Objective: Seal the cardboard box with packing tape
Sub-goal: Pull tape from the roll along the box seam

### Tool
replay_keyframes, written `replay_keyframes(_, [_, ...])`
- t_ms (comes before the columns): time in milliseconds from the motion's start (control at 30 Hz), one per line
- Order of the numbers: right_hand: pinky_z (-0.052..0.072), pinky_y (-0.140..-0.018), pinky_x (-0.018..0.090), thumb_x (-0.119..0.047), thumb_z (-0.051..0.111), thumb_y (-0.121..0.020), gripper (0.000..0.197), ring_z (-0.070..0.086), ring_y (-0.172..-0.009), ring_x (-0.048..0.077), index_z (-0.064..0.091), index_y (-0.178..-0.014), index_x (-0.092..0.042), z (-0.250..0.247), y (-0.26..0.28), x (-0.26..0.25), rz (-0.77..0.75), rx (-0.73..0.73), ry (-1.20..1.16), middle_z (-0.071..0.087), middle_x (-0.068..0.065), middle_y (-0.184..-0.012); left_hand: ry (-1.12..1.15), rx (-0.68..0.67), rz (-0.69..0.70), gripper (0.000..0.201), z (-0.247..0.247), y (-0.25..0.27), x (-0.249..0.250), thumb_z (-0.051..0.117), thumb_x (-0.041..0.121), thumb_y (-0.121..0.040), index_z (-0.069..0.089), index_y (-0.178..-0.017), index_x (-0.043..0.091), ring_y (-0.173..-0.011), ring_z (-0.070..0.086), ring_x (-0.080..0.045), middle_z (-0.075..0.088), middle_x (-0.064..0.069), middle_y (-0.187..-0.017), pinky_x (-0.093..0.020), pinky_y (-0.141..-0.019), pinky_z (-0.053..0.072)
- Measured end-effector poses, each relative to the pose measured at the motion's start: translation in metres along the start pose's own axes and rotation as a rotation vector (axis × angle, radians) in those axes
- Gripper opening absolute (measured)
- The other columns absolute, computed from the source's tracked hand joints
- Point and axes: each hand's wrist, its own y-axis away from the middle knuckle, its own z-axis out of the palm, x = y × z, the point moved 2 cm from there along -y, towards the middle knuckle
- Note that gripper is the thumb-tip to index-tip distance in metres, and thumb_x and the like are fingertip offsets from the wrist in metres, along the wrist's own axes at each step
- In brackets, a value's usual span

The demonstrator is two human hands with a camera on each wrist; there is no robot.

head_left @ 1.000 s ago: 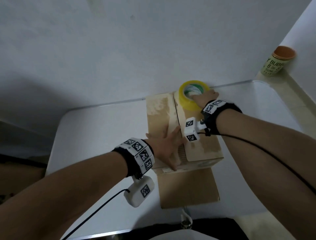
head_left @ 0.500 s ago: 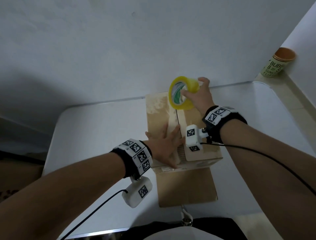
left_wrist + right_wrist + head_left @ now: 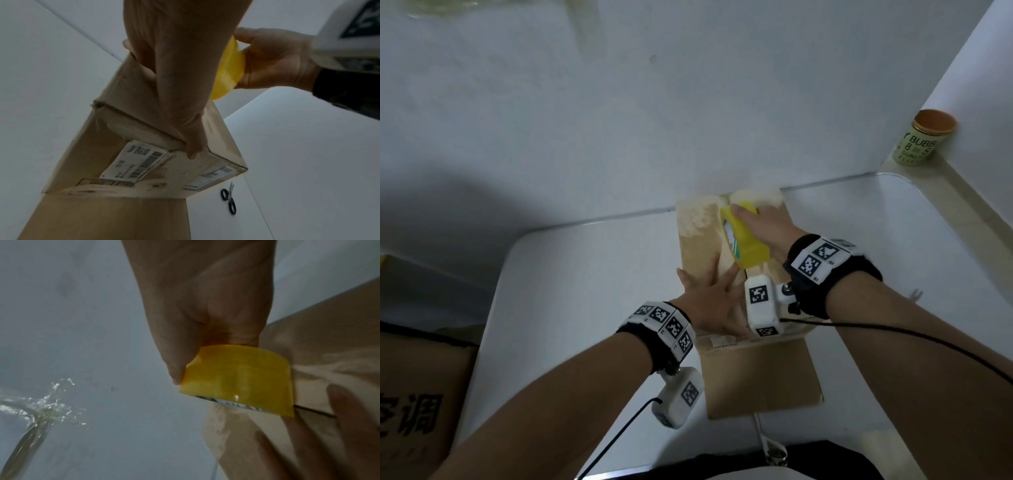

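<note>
- On the worktop (image 3: 585,274), the box (image 3: 697,246) is sitting with its flaps closed.
- Left hand (image 3: 710,301) is pressing them flat, fingers straight.
- Right hand (image 3: 763,226) is gripping the tape (image 3: 744,240) over the seam.
- Probably laying tape; next, drawing it toward the near edge.

A white table (image 3: 571,294) stands against a pale wall (image 3: 619,120). Black-handled scissors (image 3: 230,199) lie closed on it. At the far right, a green can (image 3: 919,145) with an orange lid stands on a beige ledge (image 3: 959,209). A printed brown carton (image 3: 421,394) sits at the left.
</note>
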Motion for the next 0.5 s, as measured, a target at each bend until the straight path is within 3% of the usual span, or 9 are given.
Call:
replay_keyframes(67, [0.046, -0.101, 0.046, -0.085, 0.051, -0.045, 0.120, 0.055, -0.120, 0.031, 0.045, -0.139, -0.011, -0.008, 0.002, 0.011, 0.047, -0.001, -0.038, 0.052, 0.007, -0.139, -0.012, -0.018, -0.018, 0.108, 0.000, 0.000, -0.002, 0.042, 0.086, -0.069, -0.021, -0.145, 0.043, -0.136, -0.040, -0.033, -0.032, 0.010, -0.154, -0.088, -0.086, 0.000])
replay_keyframes(100, [0.047, -0.100, 0.043, -0.083, 0.056, -0.048, 0.115, 0.056, -0.119, 0.030, 0.046, -0.138, -0.012, -0.013, 0.013, 0.009, 0.075, -0.004, -0.059, 0.053, 0.005, -0.137, -0.008, -0.019, -0.026, 0.108, -0.001, 0.000, -0.002, 0.044, 0.084, -0.070, -0.022, -0.145, 0.042, -0.136, -0.039, -0.033, -0.032, 0.009, -0.154, -0.087, -0.088, 0.003])
replay_keyframes(200, [0.052, -0.087, 0.036, -0.054, 0.058, -0.087, 0.068, 0.062, -0.106, 0.028, 0.048, -0.135, -0.008, -0.022, 0.032, 0.009, 0.104, -0.043, -0.211, 0.057, 0.012, -0.132, -0.017, -0.004, -0.024, 0.109, -0.002, 0.001, -0.001, 0.046, 0.084, -0.071, -0.021, -0.146, 0.041, -0.137, -0.038, -0.033, -0.032, 0.008, -0.155, -0.087, -0.089, 0.003])
replay_keyframes(267, [0.051, -0.072, 0.033, -0.036, 0.049, -0.098, 0.050, 0.063, -0.085, 0.024, 0.049, -0.135, -0.002, -0.022, 0.042, 0.007, 0.102, -0.133, -0.303, 0.055, 0.021, -0.133, -0.024, 0.004, -0.025, 0.110, -0.001, 0.002, 0.000, 0.046, 0.085, -0.070, -0.021, -0.146, 0.041, -0.137, -0.037, -0.034, -0.031, 0.006, -0.155, -0.087, -0.089, 0.003])
replay_keyframes(333, [0.048, -0.067, 0.029, -0.028, 0.043, -0.101, 0.045, 0.058, -0.074, 0.021, 0.050, -0.134, 0.002, -0.018, 0.052, 0.002, 0.087, -0.206, -0.346, 0.051, 0.025, -0.136, -0.020, 0.019, -0.018, 0.110, 0.000, 0.004, 0.000, 0.047, 0.083, -0.070, -0.020, -0.146, 0.042, -0.137, -0.037, -0.034, -0.032, 0.004, -0.155, -0.087, -0.089, 0.003])
replay_keyframes(367, [0.049, -0.069, 0.030, -0.026, 0.042, -0.101, 0.043, 0.060, -0.078, 0.024, 0.050, -0.134, 0.002, -0.016, 0.055, 0.002, 0.086, -0.218, -0.350, 0.051, 0.025, -0.136, -0.001, 0.025, -0.018, 0.108, 0.001, 0.006, 0.000, 0.048, 0.082, -0.071, -0.019, -0.147, 0.042, -0.137, -0.037, -0.034, -0.032, 0.003, -0.155, -0.086, -0.089, 0.003])
replay_keyframes(433, [0.051, -0.079, 0.035, -0.026, 0.044, -0.101, 0.039, 0.063, -0.102, 0.036, 0.052, -0.132, -0.003, -0.012, 0.058, 0.005, 0.090, -0.195, -0.337, 0.054, 0.023, -0.134, 0.040, 0.034, -0.038, 0.103, 0.003, 0.008, 0.000, 0.049, 0.078, -0.074, -0.012, -0.149, 0.042, -0.138, -0.037, -0.032, -0.033, 0.003, -0.155, -0.085, -0.092, 0.007])
replay_keyframes(500, [0.052, -0.075, 0.030, -0.027, 0.047, -0.099, 0.036, 0.060, -0.114, 0.036, 0.055, -0.128, -0.006, -0.008, 0.060, 0.009, 0.090, -0.166, -0.326, 0.059, 0.021, -0.130, 0.061, 0.046, -0.074, 0.098, 0.007, 0.011, 0.003, 0.049, 0.077, -0.076, -0.006, -0.150, 0.042, -0.139, -0.036, -0.030, -0.033, 0.002, -0.155, -0.082, -0.094, 0.013])
